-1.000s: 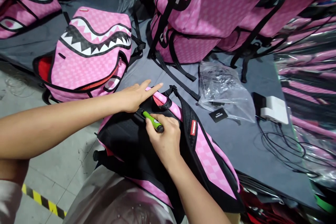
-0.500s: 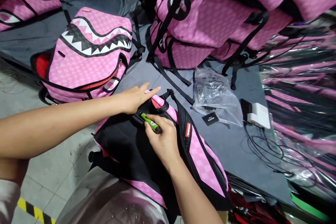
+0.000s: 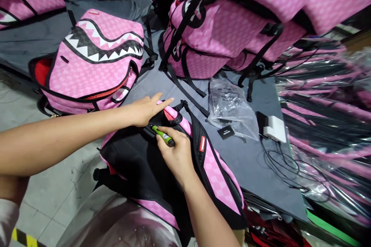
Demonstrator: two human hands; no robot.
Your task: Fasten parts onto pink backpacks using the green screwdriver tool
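Note:
A black-backed pink checkered backpack (image 3: 139, 162) lies on its front before me, with its shoulder straps and back panel facing up. My right hand (image 3: 175, 150) is closed around a green pen-shaped tool (image 3: 161, 134) with a black end. The tool's front end points at the black panel near the top of the bag; its tip is hard to make out. Over the bag's top edge lies my left hand (image 3: 147, 111), fingers stretched out and spread, close to the tool's front end. Its thumb is hidden.
Another pink backpack (image 3: 95, 58) with a shark-mouth print lies partly unzipped at left. More pink backpacks (image 3: 220, 27) are piled behind. On the grey tabletop (image 3: 232, 162) are a clear plastic bag (image 3: 232, 104), a black card (image 3: 226, 132) and a white charger (image 3: 274, 128) with tangled cables.
The view has shifted slightly, so everything sits a little further left. Both hands keep nearly the same place on the backpack, and the green tool stays in my right hand.

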